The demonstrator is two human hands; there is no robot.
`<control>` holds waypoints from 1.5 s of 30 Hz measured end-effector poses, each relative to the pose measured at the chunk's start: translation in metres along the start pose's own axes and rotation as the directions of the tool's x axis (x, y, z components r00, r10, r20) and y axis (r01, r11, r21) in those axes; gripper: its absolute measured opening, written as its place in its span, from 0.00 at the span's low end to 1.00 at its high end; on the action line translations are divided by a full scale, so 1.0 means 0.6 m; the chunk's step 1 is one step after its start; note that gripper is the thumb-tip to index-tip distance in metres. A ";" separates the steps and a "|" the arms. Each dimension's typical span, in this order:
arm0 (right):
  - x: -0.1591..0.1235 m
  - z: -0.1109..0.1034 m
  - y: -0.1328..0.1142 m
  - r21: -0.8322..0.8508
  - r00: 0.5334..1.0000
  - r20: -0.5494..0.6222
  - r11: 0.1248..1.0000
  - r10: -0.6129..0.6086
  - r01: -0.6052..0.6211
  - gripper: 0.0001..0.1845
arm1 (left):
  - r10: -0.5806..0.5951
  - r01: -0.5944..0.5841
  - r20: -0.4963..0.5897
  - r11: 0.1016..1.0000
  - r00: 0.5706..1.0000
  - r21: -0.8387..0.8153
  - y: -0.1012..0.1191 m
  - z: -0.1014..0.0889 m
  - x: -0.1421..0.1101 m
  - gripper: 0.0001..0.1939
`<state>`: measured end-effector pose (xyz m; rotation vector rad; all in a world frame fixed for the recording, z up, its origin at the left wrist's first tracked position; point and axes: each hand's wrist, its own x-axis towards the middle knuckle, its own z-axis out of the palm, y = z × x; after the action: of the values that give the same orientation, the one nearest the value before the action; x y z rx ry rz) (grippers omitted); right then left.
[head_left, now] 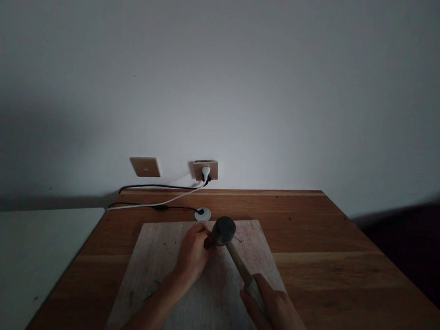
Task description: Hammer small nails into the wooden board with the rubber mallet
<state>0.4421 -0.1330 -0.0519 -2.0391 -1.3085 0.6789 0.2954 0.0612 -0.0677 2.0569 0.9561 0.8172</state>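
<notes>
My right hand (pixel 270 309) is wrapped round the wooden handle of a hammer (pixel 240 264). The hammer's dark, round head is raised toward the far part of a pale wooden board (pixel 153 261). Just left of that head, my left hand (pixel 194 251) is closed with its fingertips pinched together low over the board. Whatever those fingers hold is hidden or too small to make out. A small, light nail-like piece (pixel 242 240) lies on the board right of the hammer head. Some thin dark bits rest on the board near my left forearm.
The board lies on a brown wooden table (pixel 322 262) against a pale wall. A white plug (pixel 205 173) sits in a wall socket, its cables (pixel 160 203) running left. Behind the board is a round cable grommet (pixel 202 214). A white surface (pixel 28 257) borders the left side.
</notes>
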 end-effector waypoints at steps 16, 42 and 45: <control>-0.005 -0.033 -0.051 0.126 0.999 0.046 0.992 -0.003 -0.003 0.19 | 0.000 0.000 0.004 0.999 1.000 -0.041 0.003 -0.003 -0.005 0.05; 0.002 -0.042 -0.054 0.112 0.996 0.076 0.992 0.042 -0.050 0.19 | 0.050 -0.050 0.004 0.998 0.999 0.035 -0.003 0.000 -0.001 0.05; 0.004 -0.034 -0.044 0.075 0.997 0.076 0.997 0.020 -0.025 0.19 | 0.061 -0.060 -0.010 0.996 0.998 0.062 -0.001 -0.001 0.000 0.06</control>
<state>0.4414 -0.1269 -0.0191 -1.9871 -1.2837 0.8105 0.2945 0.0616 -0.0677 2.1458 0.9402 0.8416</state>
